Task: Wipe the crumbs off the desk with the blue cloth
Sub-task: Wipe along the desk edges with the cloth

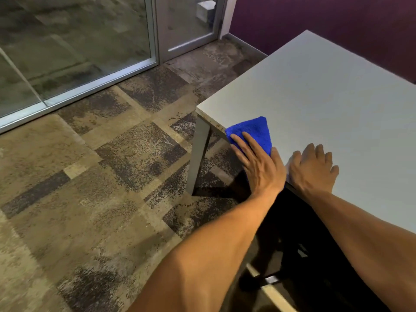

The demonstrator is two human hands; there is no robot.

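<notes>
The blue cloth [254,131] lies folded at the near left edge of the light grey desk [326,97], close to its corner, partly hanging over the edge. My left hand [258,164] presses flat on the cloth with the fingers spread along the desk edge. Just to its right, my right hand [313,168] rests palm down on the bare desk top, fingers apart, holding nothing. I can make out no crumbs on the desk surface.
A grey desk leg [199,154] slants down to the patterned brown and dark carpet [90,176] on the left. A glass partition with metal frames [90,86] runs along the back left. A purple wall [337,25] stands behind the desk.
</notes>
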